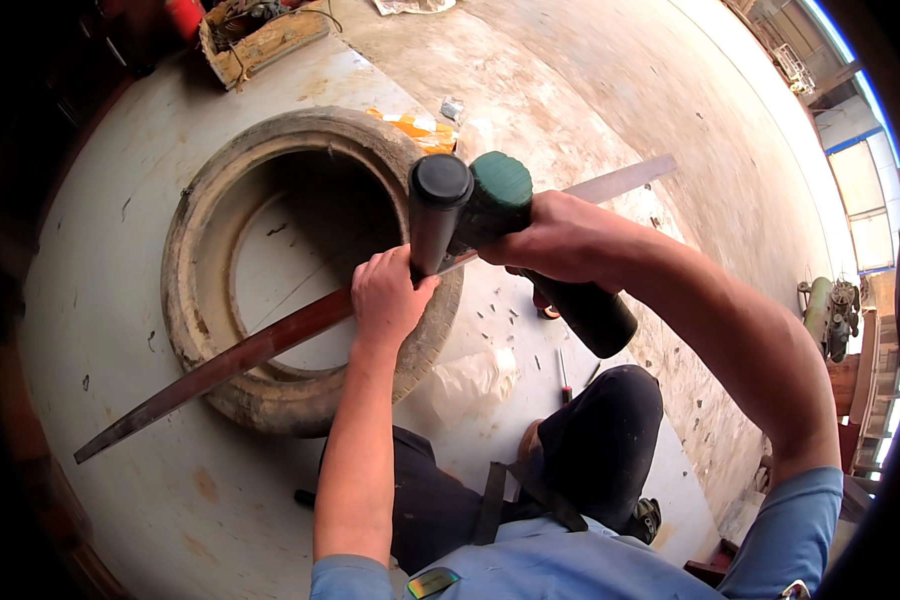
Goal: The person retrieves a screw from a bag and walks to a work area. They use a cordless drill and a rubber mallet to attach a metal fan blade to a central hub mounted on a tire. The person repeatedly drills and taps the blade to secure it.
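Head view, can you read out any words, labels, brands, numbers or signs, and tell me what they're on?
No text can be read.
Shiny patch on the blue shirt: any print is too small.
Orange-and-white sheet: too small and blurred.
Tyre: no legible lettering.
Green-topped tool: no legible lettering.

Stained brown floor [610,75] spreads toward one o'clock, a pale sheet [100,270] lies around nine, and blue-edged wall panels [858,185] glow brightly between two and three.
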Action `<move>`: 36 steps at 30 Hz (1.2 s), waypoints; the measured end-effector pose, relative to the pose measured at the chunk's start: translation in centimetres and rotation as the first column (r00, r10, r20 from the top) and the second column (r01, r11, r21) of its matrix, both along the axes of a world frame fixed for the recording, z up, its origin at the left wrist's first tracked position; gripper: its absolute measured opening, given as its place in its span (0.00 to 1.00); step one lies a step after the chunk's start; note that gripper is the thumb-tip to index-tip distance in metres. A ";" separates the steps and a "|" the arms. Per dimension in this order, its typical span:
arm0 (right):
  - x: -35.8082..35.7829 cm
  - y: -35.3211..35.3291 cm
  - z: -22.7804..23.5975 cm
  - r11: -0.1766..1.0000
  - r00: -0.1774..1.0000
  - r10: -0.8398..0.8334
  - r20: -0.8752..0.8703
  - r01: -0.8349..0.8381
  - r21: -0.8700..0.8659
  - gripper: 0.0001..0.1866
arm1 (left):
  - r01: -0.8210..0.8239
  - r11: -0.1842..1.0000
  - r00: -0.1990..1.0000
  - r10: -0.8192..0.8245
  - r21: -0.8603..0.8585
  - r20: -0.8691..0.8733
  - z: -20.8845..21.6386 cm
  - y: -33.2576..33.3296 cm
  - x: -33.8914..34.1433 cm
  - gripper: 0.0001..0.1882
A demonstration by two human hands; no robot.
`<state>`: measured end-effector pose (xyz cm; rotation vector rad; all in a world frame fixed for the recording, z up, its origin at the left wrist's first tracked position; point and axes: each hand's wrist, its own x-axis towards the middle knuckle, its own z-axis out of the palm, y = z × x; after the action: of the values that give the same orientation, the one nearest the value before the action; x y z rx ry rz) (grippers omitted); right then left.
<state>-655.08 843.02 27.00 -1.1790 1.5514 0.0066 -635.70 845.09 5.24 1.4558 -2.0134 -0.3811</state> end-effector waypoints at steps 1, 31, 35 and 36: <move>-0.1 0.1 -0.1 1.000 1.000 -0.008 0.006 0.008 -0.022 0.16 | -0.002 1.000 1.000 0.002 0.011 0.006 0.0 -0.1 0.0 0.16; 0.1 -0.9 -0.4 1.000 0.999 -0.009 -0.045 0.009 0.009 0.19 | 0.035 0.997 0.999 -0.035 0.069 0.002 0.2 -0.3 0.5 0.17; -0.1 -1.3 -0.2 0.999 0.998 0.036 -0.061 -0.035 0.018 0.20 | 0.033 0.999 0.999 -0.033 0.037 0.000 0.2 -0.1 0.4 0.18; -0.1 -1.5 -0.1 0.999 0.996 0.051 -0.067 -0.050 0.021 0.20 | 0.033 0.999 0.999 -0.033 0.035 0.003 0.1 -0.2 0.4 0.18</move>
<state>-655.15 841.52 26.94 -1.2135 1.5771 0.0955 -635.29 844.90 5.35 1.4463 -2.0456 -0.4295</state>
